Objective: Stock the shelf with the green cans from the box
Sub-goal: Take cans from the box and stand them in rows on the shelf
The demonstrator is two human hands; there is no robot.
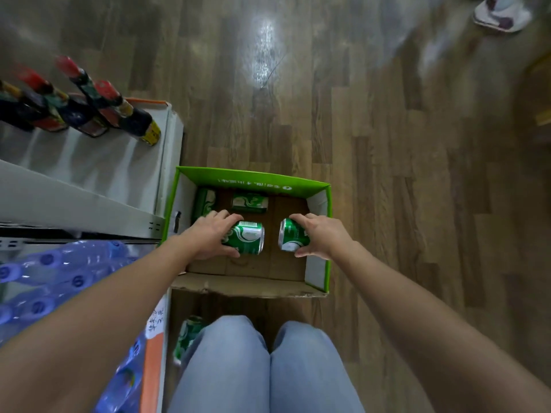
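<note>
Grey shelf [89, 165] with dark bottles [135, 122] beside box [253, 180]

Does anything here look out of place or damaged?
Yes. One green can lies on the floor beside the person's knee, outside the box. The box's near flap has a ragged, torn edge.

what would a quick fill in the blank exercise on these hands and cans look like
1. The left hand grips the left can and the right hand grips the right can, both inside the green ____.
2. Behind them lie ____ loose cans.
3. The shelf bottles have ____ caps.

Missing words: box; two; red
</note>
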